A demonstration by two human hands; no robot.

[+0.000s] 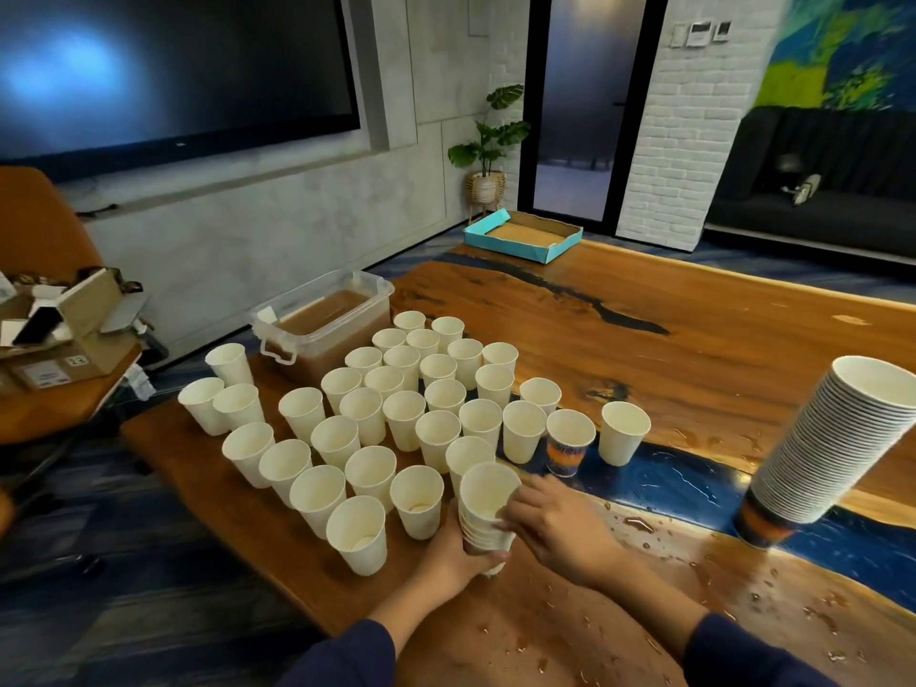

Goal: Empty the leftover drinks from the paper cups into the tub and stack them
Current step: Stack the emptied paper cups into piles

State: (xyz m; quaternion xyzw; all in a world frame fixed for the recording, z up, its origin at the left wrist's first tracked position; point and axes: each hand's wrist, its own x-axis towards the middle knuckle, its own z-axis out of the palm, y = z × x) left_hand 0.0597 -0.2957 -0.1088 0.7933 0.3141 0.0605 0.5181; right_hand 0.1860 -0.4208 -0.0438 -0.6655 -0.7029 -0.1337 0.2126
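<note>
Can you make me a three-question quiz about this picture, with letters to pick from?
1. Where is the tub?
A. on the sofa
B. at the far left edge of the table, behind the loose cups
C. on the floor by the plant

2. What colour is the drink in the tub?
A. brown
B. green
C. clear

3. What are the hands doing?
A. both resting flat on the table
B. the left hand grips a small stack of cups and the right hand holds its side
C. lifting the tub

Answers: 1 B, the tub stands behind the cups. 2 A, the liquid looks brown. 3 B, both hands are on the small stack.
</note>
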